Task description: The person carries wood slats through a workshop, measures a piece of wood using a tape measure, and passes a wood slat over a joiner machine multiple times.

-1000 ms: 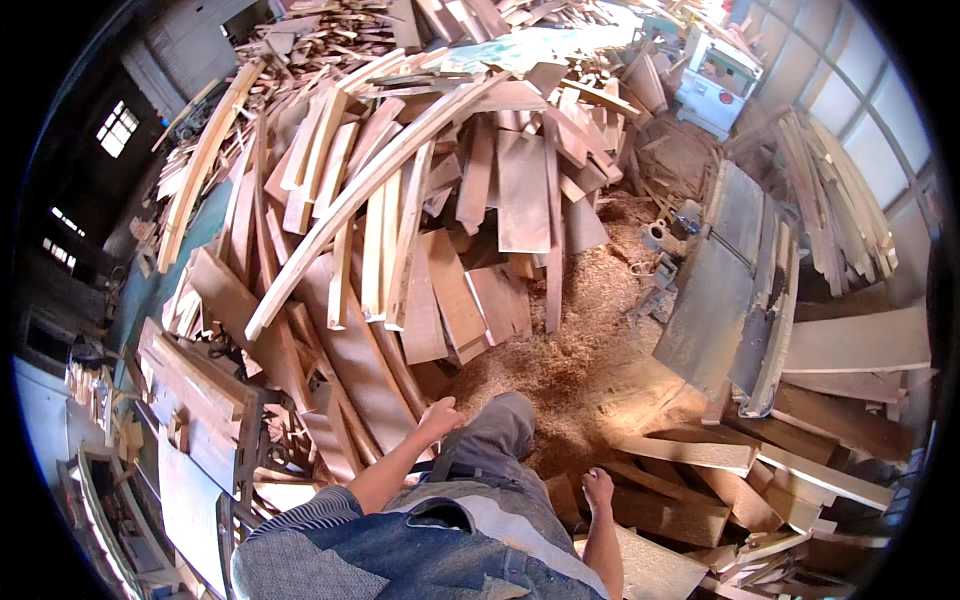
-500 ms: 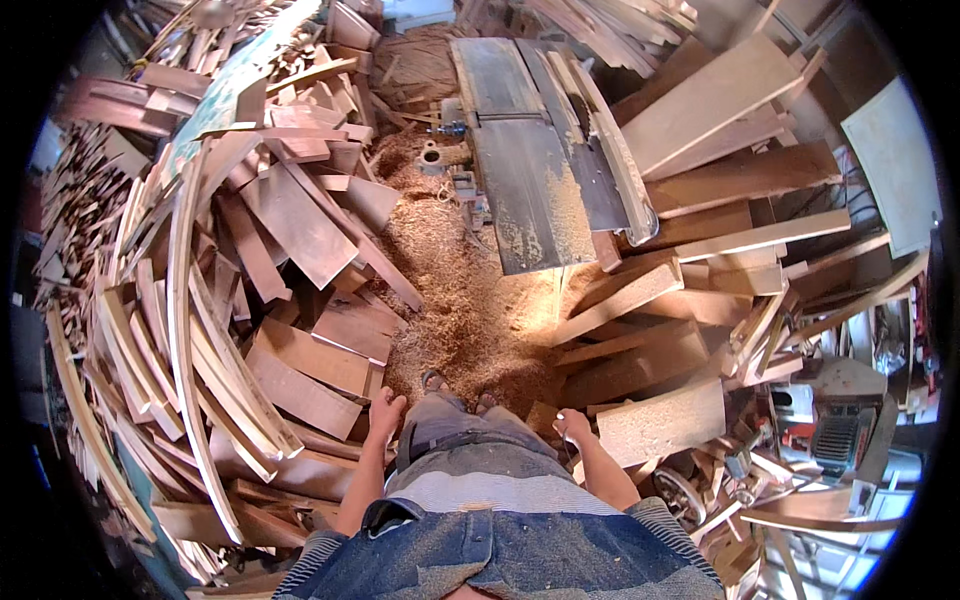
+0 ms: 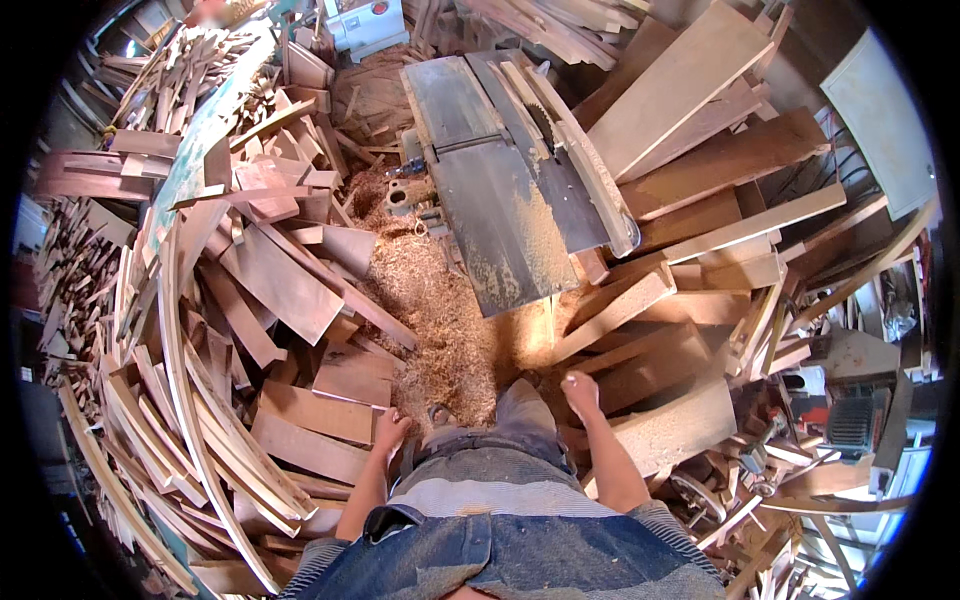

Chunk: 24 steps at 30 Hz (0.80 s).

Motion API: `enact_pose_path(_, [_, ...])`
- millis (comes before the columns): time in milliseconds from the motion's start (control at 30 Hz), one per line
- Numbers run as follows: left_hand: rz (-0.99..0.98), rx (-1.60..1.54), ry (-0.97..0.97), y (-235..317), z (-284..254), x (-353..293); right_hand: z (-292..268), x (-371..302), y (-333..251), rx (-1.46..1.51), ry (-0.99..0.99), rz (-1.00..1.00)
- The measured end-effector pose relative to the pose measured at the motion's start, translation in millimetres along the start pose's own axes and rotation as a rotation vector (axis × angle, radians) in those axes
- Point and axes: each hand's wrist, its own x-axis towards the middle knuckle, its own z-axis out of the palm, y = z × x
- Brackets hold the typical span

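Observation:
My left hand (image 3: pixel 392 428) hangs beside my left thigh with its fingers curled in, and nothing shows in it. It is nearest to the flat brown boards (image 3: pixel 318 412) stacked at the left. Held a little farther forward, my right hand (image 3: pixel 580 392) is closed too, with nothing visible in its fingers. A sawdust-covered board (image 3: pixel 675 428) lies just right of that wrist. Ahead of me stands a woodworking machine with a dark metal table (image 3: pixel 490 215), partly dusted with sawdust. A round toothed blade (image 3: pixel 542 125) shows along its right side.
Wood shavings (image 3: pixel 425 290) cover the floor between the piles. Long curved wooden pieces (image 3: pixel 190 400) heap up at the left. Planks (image 3: pixel 730 165) lean at the right, near a pale panel (image 3: pixel 880 125). A motor-like ribbed block (image 3: pixel 850 425) sits at the lower right.
My right hand has risen and swung forward; the left has shifted slightly down. The view has turned and advanced a little, so the machine table appears lower and farther left.

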Motion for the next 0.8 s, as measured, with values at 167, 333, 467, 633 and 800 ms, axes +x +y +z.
enact_pose_path(167, [-0.032,-0.001,0.156,18.0,34.0,-0.3,-67.3,159.7,-60.0,0.067,0.128,0.032])
enact_pose_path(333, [-0.106,-0.024,0.269,118.6,37.5,42.9,-70.2,321.6,-132.0,-0.003,0.262,-0.252])
enact_pose_path(467, [0.153,0.085,0.271,234.0,19.1,161.1,-38.6,416.6,-177.0,-0.065,0.37,-0.185])
enact_pose_path(633, [0.336,0.2,0.156,482.9,41.5,313.6,-17.9,470.5,-209.8,-0.241,0.479,-0.176])
enact_pose_path(800, [0.647,0.402,0.009,663.8,132.2,556.5,-33.3,503.8,-228.9,-0.282,0.398,-0.056])
